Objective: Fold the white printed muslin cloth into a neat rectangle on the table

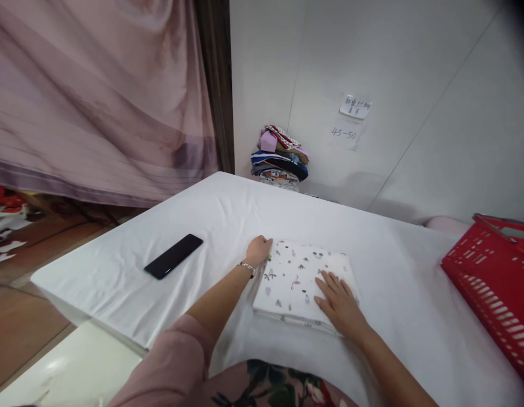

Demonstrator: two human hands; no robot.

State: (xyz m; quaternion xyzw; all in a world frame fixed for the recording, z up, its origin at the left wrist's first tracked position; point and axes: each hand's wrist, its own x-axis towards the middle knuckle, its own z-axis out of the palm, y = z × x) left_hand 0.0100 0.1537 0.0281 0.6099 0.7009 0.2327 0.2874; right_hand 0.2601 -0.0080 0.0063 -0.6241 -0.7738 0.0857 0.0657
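A folded white cloth with a small printed pattern lies flat on the white-covered table, its layers showing along the near edge. At the cloth's far left corner, my left hand is closed, fingers pinching the edge. My right hand rests on the right part of the cloth, fingers spread and pressed flat. A bracelet circles my left wrist.
Left of the cloth lies a black phone. On the right is a red plastic basket. A stack of folded fabrics stands beyond the table's far edge by the wall. A pink curtain hangs at left.
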